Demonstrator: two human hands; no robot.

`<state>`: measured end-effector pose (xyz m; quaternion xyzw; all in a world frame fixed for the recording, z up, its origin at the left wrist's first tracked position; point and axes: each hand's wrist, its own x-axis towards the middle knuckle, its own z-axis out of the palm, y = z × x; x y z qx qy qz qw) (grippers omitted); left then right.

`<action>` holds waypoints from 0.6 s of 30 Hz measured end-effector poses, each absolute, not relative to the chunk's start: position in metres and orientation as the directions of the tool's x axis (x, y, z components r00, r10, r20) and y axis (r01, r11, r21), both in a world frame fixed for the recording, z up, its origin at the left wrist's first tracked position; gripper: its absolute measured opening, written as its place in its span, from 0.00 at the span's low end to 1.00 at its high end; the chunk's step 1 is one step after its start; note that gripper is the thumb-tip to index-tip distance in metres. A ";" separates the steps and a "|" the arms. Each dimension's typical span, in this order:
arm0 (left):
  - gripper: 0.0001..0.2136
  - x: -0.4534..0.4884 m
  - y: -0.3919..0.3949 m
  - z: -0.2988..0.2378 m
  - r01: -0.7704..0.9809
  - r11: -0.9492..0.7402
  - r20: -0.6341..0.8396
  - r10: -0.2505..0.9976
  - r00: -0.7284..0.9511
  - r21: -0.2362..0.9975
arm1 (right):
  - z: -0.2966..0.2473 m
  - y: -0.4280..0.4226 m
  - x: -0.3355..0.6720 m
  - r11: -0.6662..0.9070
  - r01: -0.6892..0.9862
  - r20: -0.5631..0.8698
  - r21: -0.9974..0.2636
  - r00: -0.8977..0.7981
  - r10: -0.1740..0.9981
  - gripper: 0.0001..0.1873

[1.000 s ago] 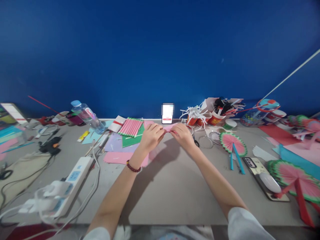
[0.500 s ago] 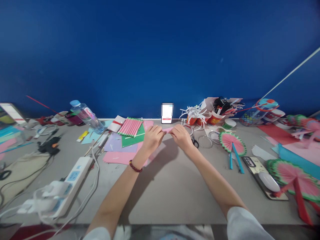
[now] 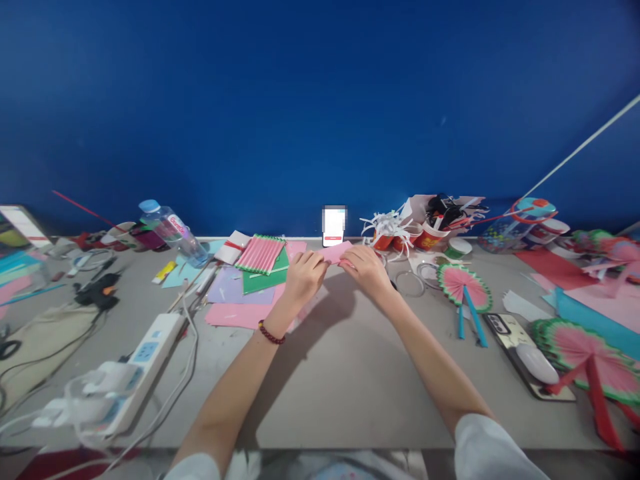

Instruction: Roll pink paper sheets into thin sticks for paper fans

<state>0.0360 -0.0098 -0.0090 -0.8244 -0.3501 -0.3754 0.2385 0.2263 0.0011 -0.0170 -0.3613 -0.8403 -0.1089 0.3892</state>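
Note:
A small piece of pink paper (image 3: pixel 336 253) is stretched between my two hands, above the middle of the table. My left hand (image 3: pixel 306 272) pinches its left end, with a dark red bead bracelet (image 3: pixel 271 333) on the wrist. At the paper's right end, my right hand (image 3: pixel 367 268) has its fingers closed on the edge. Beyond the paper a phone (image 3: pixel 333 225) stands upright against the blue wall. Left of my left hand lie a pleated pink and green paper (image 3: pixel 262 254), a green sheet (image 3: pixel 265 281) and a purple sheet (image 3: pixel 235 287).
A power strip (image 3: pixel 145 367) with plugs and cables lies at left, near a tilted water bottle (image 3: pixel 175 230) and a glue gun (image 3: pixel 97 290). To the right are a round watermelon fan (image 3: pixel 465 285), a phone with a mouse (image 3: pixel 537 363) on it, and cups (image 3: pixel 431 237) of tools.
More of the pink paper's face now shows between my hands. My right hand has turned slightly and shifted a little to the right; my left hand has hardly moved.

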 end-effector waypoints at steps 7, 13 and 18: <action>0.11 0.033 -0.008 -0.012 0.755 -0.653 0.793 0.429 0.432 -0.058 | -0.017 0.001 0.227 0.707 0.705 0.744 -0.060 -0.440 0.502 0.10; 0.10 0.032 -0.008 -0.011 0.744 -0.669 0.781 0.464 0.418 0.000 | -0.018 0.002 0.230 0.717 0.697 0.761 0.003 -0.467 0.451 0.11; 0.10 0.034 -0.010 -0.010 0.764 -0.642 0.752 0.469 0.463 -0.069 | -0.019 0.000 0.227 0.717 0.691 0.740 0.095 -0.531 0.414 0.12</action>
